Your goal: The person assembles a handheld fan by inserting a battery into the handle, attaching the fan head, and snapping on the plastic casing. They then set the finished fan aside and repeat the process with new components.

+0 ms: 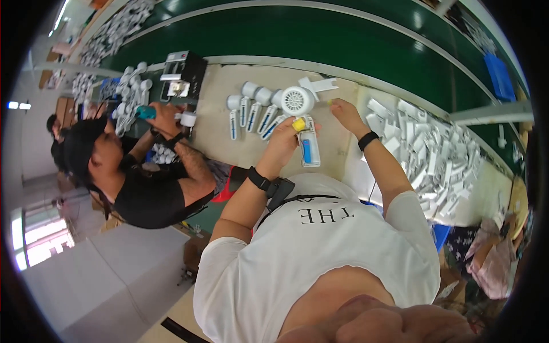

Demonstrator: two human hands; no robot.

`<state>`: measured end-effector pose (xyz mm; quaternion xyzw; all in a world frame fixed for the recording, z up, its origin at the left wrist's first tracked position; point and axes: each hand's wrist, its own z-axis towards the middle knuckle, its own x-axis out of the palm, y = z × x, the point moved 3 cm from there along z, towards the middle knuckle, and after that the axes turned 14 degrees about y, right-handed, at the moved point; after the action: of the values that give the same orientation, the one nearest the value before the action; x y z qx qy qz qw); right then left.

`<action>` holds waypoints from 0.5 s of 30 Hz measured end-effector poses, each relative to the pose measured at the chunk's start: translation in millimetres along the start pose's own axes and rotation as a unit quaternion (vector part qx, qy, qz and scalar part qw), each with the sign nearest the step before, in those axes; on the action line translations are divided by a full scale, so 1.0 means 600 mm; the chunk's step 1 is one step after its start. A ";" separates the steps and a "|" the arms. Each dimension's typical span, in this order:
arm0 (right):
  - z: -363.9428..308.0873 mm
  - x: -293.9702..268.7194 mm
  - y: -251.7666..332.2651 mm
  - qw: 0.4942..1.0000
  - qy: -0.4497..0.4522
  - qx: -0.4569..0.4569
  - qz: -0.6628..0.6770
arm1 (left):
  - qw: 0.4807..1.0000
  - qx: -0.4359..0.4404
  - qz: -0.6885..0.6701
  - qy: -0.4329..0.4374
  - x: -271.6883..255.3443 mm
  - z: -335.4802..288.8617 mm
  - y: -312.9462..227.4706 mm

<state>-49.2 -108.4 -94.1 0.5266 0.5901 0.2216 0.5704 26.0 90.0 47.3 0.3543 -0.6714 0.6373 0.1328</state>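
My left hand (280,144) is closed around the handle of a white handheld fan (298,102). The fan's round grille head points away from me, and its opened handle shows a blue battery (309,151). A yellow covering (299,124) sits at my left thumb. My right hand (346,116) hovers to the right of the fan, apart from it, fingers drawn together with yellow at one fingertip. Whatever those fingers pinch, if anything, is too small to see. White plastic shell pieces (318,86) lie just beyond the fan. Several similar fans (253,117) with opened handles lie in a row on the left.
A large heap of white plastic shells (426,154) covers the right of the worktable (220,80). At the left stands a black machine (186,71). A co-worker beside it holds a teal power tool (146,112) and a white part. A green conveyor (320,34) runs behind.
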 end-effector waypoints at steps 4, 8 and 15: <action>0.079 0.033 0.046 0.956 0.019 -0.126 -0.266 | 0.999 0.009 -0.003 -0.042 -0.027 -0.026 -0.015; 0.125 0.041 0.074 0.839 0.024 -0.237 -0.489 | 0.997 -0.012 -0.016 -0.078 -0.046 -0.044 -0.025; 0.183 0.045 0.067 0.750 0.187 -0.264 -0.577 | 0.993 0.045 0.024 -0.106 -0.067 -0.058 -0.040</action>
<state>70.6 -107.9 -98.7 -0.1377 0.7949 0.0913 0.5839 60.7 137.2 45.6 0.4093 -0.6607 0.6285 0.0295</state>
